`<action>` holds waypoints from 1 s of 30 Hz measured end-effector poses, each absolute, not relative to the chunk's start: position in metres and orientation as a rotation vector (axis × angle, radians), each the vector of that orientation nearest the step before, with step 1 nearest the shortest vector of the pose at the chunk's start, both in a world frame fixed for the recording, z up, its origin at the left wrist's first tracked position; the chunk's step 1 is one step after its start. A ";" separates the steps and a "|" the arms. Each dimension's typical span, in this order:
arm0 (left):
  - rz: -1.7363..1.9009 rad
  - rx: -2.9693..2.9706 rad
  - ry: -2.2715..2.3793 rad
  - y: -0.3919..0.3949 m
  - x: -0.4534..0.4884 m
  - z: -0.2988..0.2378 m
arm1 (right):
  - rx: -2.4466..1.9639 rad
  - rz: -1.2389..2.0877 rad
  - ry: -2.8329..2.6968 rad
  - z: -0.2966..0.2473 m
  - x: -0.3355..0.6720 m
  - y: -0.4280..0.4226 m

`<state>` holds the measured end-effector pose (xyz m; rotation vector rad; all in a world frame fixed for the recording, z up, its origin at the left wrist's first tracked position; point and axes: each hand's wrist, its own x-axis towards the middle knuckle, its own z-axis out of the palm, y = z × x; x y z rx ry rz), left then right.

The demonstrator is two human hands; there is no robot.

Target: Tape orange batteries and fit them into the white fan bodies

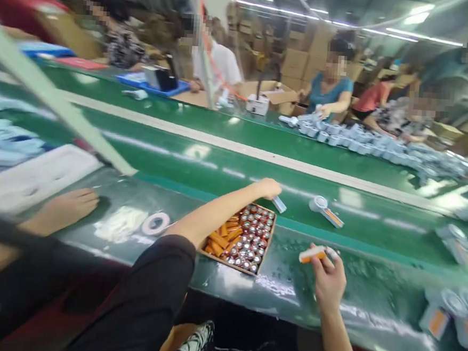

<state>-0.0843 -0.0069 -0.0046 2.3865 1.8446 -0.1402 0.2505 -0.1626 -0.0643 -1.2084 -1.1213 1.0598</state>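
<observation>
My left hand [270, 188] reaches over a shallow cardboard tray [267, 236], its fingers curled and nothing visible in them. Close by on the green conveyor belt lies a small pale blue piece [279, 204]. The tray holds several upright red-and-silver cells and several orange sticks lying flat. My right hand [327, 275] grips an orange-and-white handle piece [312, 253] above the belt's near edge. Ahead of it lies a white round-headed handheld fan [324, 209] with an orange panel on its handle. A roll of tape [156, 223] lies left of the tray.
Green conveyor belts run across the view, with a pale divider [236, 149] between them. Co-workers sit along the far side, beside many white fan parts [352, 140]. A bare foot [67, 209] rests at left. A pale diagonal bar [47, 90] crosses the upper left.
</observation>
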 end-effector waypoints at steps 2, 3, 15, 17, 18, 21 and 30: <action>-0.210 2.400 1.657 0.018 -0.066 -0.003 | -1.108 1.059 -1.197 -0.047 0.236 -0.140; -0.240 2.402 1.588 0.027 -0.062 -0.002 | -1.068 1.061 -1.260 -0.039 0.227 -0.125; -0.016 2.328 1.603 0.042 -0.068 -0.022 | -1.414 0.550 -2.457 -0.031 0.144 -0.007; 0.021 2.289 1.623 0.045 -0.065 -0.026 | -1.474 0.500 -2.545 -0.033 0.140 -0.007; 0.038 2.274 1.629 0.045 -0.064 -0.026 | -1.501 0.480 -2.575 -0.033 0.138 -0.007; 0.076 2.254 1.632 0.041 -0.061 -0.024 | -1.559 0.447 -2.607 -0.032 0.132 -0.005; 0.255 2.170 1.635 0.030 -0.041 0.001 | -1.554 0.260 -2.455 -0.032 0.148 0.003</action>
